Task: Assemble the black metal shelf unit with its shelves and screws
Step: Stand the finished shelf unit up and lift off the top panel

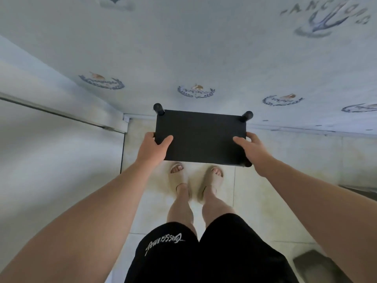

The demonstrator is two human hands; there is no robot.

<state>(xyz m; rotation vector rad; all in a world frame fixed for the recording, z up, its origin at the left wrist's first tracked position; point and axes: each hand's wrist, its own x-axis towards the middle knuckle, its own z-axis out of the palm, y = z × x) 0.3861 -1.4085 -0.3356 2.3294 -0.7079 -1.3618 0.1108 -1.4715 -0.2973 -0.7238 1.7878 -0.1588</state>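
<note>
While I hold the black shelf unit (201, 135) over the tiled floor (265, 190) before my feet (177, 174), my left hand (155, 148) and right hand (251, 150) each grip a near corner, thumb on top; a slipping grip could tip it onto them.

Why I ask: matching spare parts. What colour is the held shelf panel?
The shelf panel is plain black, unpatterned; best in the head view.

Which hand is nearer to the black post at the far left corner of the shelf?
Left. The left hand grips the left edge of the shelf, close to that post; the right hand grips the opposite edge.
</note>
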